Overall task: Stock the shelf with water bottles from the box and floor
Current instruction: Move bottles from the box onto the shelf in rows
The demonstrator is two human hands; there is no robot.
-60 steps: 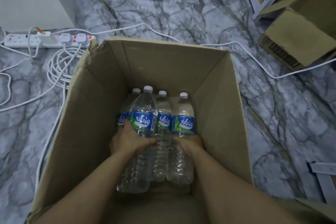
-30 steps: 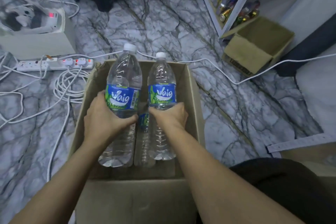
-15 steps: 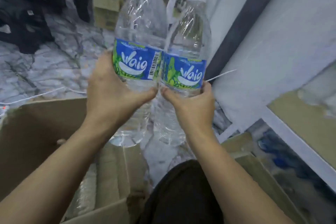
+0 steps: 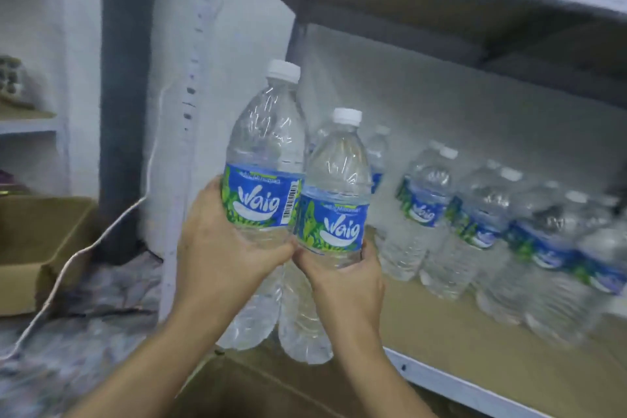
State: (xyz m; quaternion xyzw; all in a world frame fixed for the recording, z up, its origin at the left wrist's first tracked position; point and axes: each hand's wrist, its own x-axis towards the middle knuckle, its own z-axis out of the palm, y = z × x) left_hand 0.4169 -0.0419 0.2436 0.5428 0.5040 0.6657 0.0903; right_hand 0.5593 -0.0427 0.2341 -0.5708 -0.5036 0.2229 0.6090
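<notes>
Two upright bottles [image 4: 258, 204] in left hand [image 4: 222, 249] and right hand [image 4: 342, 280].

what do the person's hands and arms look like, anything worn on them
Two bare hands, no gloves. The left hand and right hand show no rings, and neither wrist carries a watch or band. The left arm and right arm are uncovered to the frame's edge, so no sleeve shows.

Off to my left I see an open cardboard carton [image 4: 37, 248], with a white cable [image 4: 112, 224] trailing past its near corner. Behind it a dark grey band [image 4: 125, 78] runs up the white wall [image 4: 83, 61]. A side rack [image 4: 30, 125] holds something too blurred to name.
</notes>
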